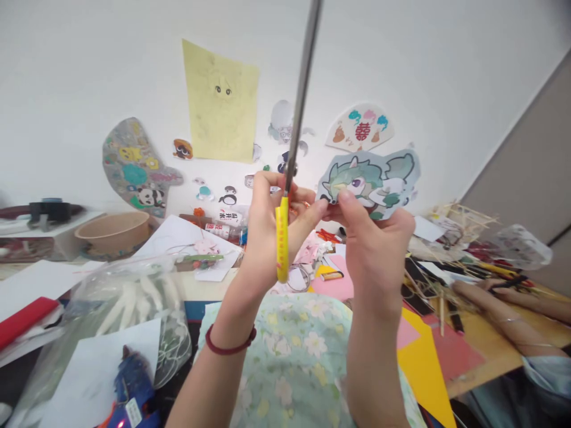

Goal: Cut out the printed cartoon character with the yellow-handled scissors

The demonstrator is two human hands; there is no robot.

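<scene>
Scissors (pixel 282 241) with yellow handles hang in my left hand (pixel 265 244), their closed-looking blades pointing up. The thumb of that hand reaches to the left edge of a paper cutout (pixel 386 181), a teal and white cartoon creature with a purple eye. My right hand (pixel 377 252) grips the cutout from below, thumb on its front and fingers behind. Both hands are raised above the table, in front of the wall. The fingertips behind the paper are hidden.
A yellow drawing sheet (pixel 223 113) and a painted fan shape (pixel 361 128) are on the wall. A blue glue gun (pixel 132 380) and clear plastic bag (pixel 89 309) lie left, near a brown bowl (pixel 113 232). Another person's arms (pixel 486 309) rest on the right table.
</scene>
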